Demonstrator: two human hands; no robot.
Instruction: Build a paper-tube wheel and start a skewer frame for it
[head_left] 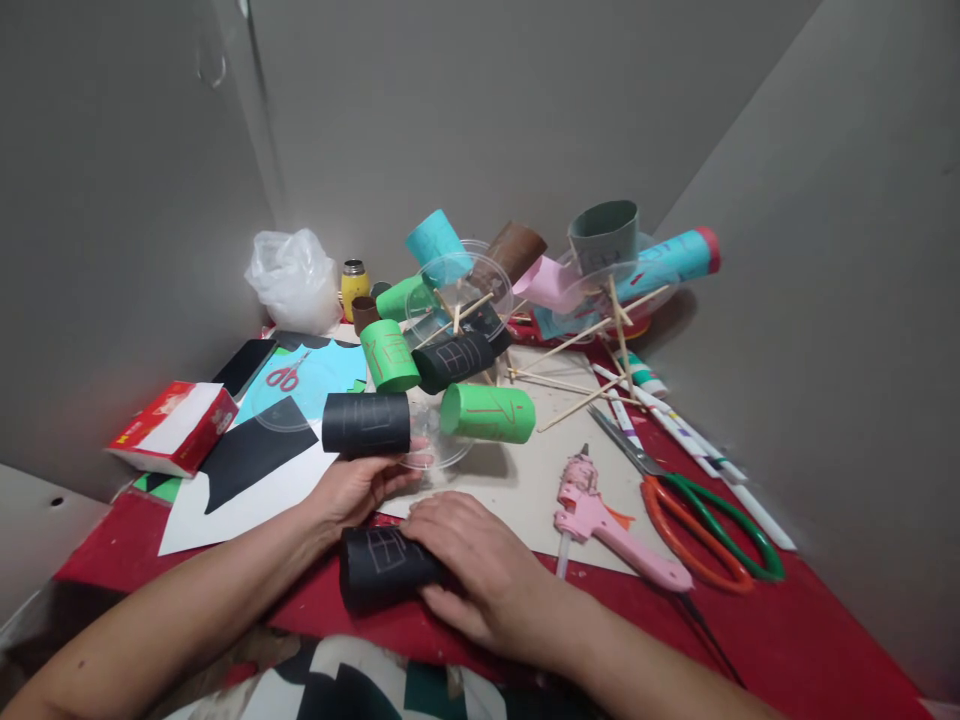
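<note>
Pinching the clear disc (442,452) in your left hand (360,488), you clasp a loose black tube (382,565) under your right hand (472,560); four tubes (487,412) appear mounted, this one not yet.

Bare board (517,490) lies open between green tube (487,413) and glue gun (611,520).

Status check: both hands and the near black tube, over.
Left hand pinching clear disc rim. Right hand clamped over black tube, lying on red table. Pink glue gun and orange-green scissors close right, not touching.
</note>
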